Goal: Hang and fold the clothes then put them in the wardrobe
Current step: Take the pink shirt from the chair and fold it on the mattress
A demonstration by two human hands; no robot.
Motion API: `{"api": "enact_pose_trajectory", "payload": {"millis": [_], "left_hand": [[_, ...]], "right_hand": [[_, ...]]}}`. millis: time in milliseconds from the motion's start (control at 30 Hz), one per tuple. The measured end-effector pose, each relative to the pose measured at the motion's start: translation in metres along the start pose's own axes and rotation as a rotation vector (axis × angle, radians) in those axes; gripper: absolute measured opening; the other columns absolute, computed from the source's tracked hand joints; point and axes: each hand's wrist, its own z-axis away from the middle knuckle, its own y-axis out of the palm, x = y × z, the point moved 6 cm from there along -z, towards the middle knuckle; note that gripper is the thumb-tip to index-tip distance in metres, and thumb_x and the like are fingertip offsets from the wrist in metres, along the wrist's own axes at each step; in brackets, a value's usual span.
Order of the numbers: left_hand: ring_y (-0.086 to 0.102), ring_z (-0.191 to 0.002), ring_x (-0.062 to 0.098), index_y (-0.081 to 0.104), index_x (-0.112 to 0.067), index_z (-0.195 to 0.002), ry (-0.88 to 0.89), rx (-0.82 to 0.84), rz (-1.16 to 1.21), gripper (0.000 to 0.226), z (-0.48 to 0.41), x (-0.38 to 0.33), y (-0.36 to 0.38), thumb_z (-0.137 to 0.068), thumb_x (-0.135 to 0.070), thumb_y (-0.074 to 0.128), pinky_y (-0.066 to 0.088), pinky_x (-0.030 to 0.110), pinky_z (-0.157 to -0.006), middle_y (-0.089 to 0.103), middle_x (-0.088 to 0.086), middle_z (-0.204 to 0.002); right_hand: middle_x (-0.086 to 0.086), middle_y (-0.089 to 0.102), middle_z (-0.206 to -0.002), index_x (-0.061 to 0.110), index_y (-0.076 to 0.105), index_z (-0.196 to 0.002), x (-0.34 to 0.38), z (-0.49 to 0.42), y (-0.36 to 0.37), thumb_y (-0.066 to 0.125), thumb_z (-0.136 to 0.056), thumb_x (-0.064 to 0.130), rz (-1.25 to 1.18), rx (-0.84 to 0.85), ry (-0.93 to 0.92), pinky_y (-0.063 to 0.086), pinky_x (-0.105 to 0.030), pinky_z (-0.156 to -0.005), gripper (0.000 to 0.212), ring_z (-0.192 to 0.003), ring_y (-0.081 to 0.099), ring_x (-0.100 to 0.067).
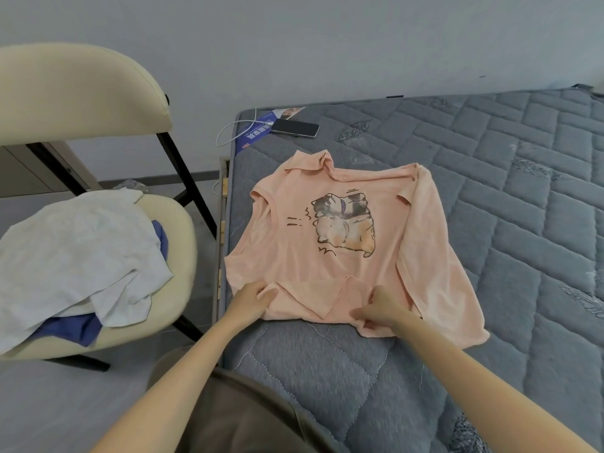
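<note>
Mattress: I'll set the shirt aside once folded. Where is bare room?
Bare mattress lies right of the pink shirt and beyond it toward the wall. Crowded: phone and cable at the far-left corner; white and blue clothes cover the chair seat.

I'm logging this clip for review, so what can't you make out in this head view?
Head view throughout.
Blue garment on the chair: mostly under the white garment, type unclear.
Blue label: print too small to read.
Right hand: fingertips buried in the hem of the pink shirt.
Wardrobe: outside the frame.
</note>
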Motion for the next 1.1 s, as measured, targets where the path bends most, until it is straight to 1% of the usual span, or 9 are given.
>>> {"api": "enact_pose_trajectory", "payload": {"millis": [100, 200, 367, 467, 533, 700, 867, 967, 1100], "left_hand": [[0.038, -0.061, 0.009, 0.041, -0.017, -0.065, 0.014, -0.051, -0.028, 0.034, 0.0, 0.0, -0.003, -0.098, -0.028, 0.046, 0.024, 0.026, -0.056, 0.044, -0.003, -0.066], [0.043, -0.063, 0.008, 0.047, -0.016, -0.068, 0.015, -0.032, -0.137, 0.033, 0.0, -0.002, -0.002, -0.097, -0.032, 0.046, 0.026, 0.024, -0.056, 0.051, -0.003, -0.069], [0.048, -0.07, 0.01, 0.049, -0.021, -0.073, -0.039, 0.087, -0.299, 0.027, 0.01, 0.007, 0.016, -0.095, -0.038, 0.048, 0.03, 0.023, -0.057, 0.054, -0.006, -0.075], [0.05, -0.072, 0.012, 0.05, -0.022, -0.078, -0.034, 0.048, -0.381, 0.027, 0.015, 0.005, 0.016, -0.094, -0.043, 0.046, 0.032, 0.025, -0.058, 0.054, -0.008, -0.076], [0.051, -0.071, 0.01, 0.051, -0.023, -0.079, -0.017, 0.004, -0.426, 0.029, 0.018, 0.003, 0.012, -0.094, -0.047, 0.045, 0.032, 0.024, -0.057, 0.056, -0.01, -0.077], [0.055, -0.098, 0.021, 0.055, -0.02, -0.095, -0.019, -0.226, -0.389, 0.018, 0.019, 0.004, -0.017, -0.092, -0.037, 0.05, 0.041, 0.032, -0.075, 0.056, -0.003, -0.097], [0.029, -0.119, 0.031, 0.036, -0.026, -0.136, -0.172, -0.379, -0.098, 0.056, 0.014, 0.017, -0.034, -0.086, -0.027, 0.062, 0.037, 0.039, -0.091, 0.027, 0.011, -0.126], [0.031, -0.123, 0.034, 0.028, -0.028, -0.144, -0.258, -0.383, 0.044, 0.068, 0.005, 0.024, -0.037, -0.086, -0.028, 0.062, 0.032, 0.039, -0.1, 0.03, 0.015, -0.132], [0.042, -0.116, 0.036, 0.039, -0.026, -0.139, -0.253, -0.393, 0.113, 0.056, -0.006, 0.033, -0.044, -0.088, -0.028, 0.061, 0.037, 0.039, -0.099, 0.034, 0.016, -0.128]], "right_hand": [[-0.011, 0.055, -0.085, -0.001, 0.049, -0.097, 0.002, 0.004, -0.015, 0.052, -0.092, 0.005, -0.021, 0.002, -0.038, 0.047, -0.024, -0.06, 0.008, -0.074, 0.055, -0.017], [-0.009, 0.051, -0.07, 0.004, 0.051, -0.075, -0.001, 0.009, -0.024, 0.047, -0.097, 0.01, -0.057, 0.078, -0.01, 0.04, -0.023, -0.055, 0.022, -0.061, 0.048, -0.015], [-0.009, 0.051, -0.058, 0.007, 0.045, -0.064, -0.005, 0.021, -0.03, 0.05, -0.094, 0.015, 0.414, -0.047, -0.083, 0.046, -0.025, -0.049, 0.031, -0.051, 0.051, -0.02], [-0.006, 0.054, -0.072, 0.009, 0.04, -0.086, 0.011, 0.03, -0.026, 0.05, -0.087, 0.005, 0.742, -0.228, -0.229, 0.038, -0.028, -0.046, 0.011, -0.057, 0.049, -0.019], [-0.008, 0.054, -0.092, 0.011, 0.034, -0.102, 0.029, 0.036, -0.017, 0.046, -0.085, -0.001, 0.837, -0.344, -0.441, 0.035, -0.033, -0.051, 0.024, -0.067, 0.046, -0.023], [-0.001, 0.056, -0.082, 0.027, 0.031, -0.128, 0.049, 0.04, 0.027, 0.044, -0.085, 0.003, 1.081, -0.218, -0.745, 0.035, -0.031, -0.052, 0.05, -0.064, 0.05, -0.023], [-0.004, 0.064, -0.087, 0.017, 0.042, -0.117, 0.058, 0.034, 0.042, 0.035, -0.1, 0.025, 1.248, -0.195, -0.939, 0.04, -0.035, -0.062, 0.02, -0.076, 0.062, -0.031], [-0.004, 0.065, -0.084, 0.014, 0.045, -0.108, 0.06, 0.03, 0.041, 0.027, -0.103, 0.031, 1.218, -0.24, -0.972, 0.041, -0.034, -0.061, 0.025, -0.072, 0.062, -0.031], [0.004, 0.063, -0.07, 0.022, 0.05, -0.11, 0.075, 0.016, 0.026, 0.043, -0.097, 0.04, 0.681, -0.316, -0.8, 0.039, -0.029, -0.055, 0.023, -0.064, 0.057, -0.018]]}}
